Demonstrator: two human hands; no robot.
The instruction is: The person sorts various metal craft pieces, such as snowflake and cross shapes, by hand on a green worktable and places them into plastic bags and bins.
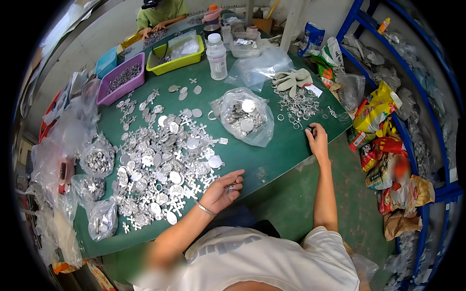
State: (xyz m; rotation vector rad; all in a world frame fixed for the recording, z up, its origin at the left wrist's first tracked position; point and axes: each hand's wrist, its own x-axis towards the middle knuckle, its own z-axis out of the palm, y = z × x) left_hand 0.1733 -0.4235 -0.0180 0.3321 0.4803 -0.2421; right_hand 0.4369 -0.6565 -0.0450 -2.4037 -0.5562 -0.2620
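My left hand is half curled, palm up, at the table's near edge, with small metal pieces in its fingers. Beside it spreads a large heap of silvery oval medals and small crosses. Over the right part of the near edge, my right hand closes its fingertips on a small dark thing whose kind I cannot make out. Just beyond that hand lies a pile of metal rings. Between the two piles stands an open clear plastic bag with more medals inside.
Small filled bags line the heap's left side. Farther back are a purple tray, a yellow-green tray, a white bottle and work gloves. Blue shelving rises at right. Another person's hands work across the table.
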